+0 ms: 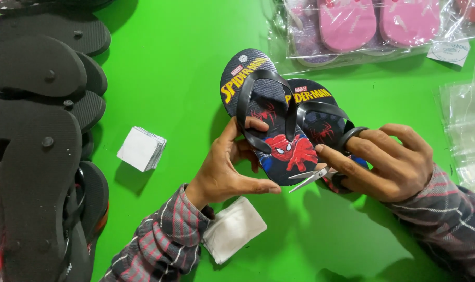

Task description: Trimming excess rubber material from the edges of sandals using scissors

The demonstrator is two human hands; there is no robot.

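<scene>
Clear plastic bags: pink flip-flops [376,21] are sealed in glossy wrapping at the top edge; empty bags [464,125] are stacked at the right.
Printed pair: two dark rubber flip-flops [279,120] with a red figure are held above the green table [169,78].
Left hand [229,167]: clenched around the nearer sole.
Right hand [391,162]: small scissors [321,169] are grasped, blades parted just beside the sole.
Left edge: black ribbed soles [39,130] are piled.
Paper: white square tags [142,149] are stacked nearby.
</scene>
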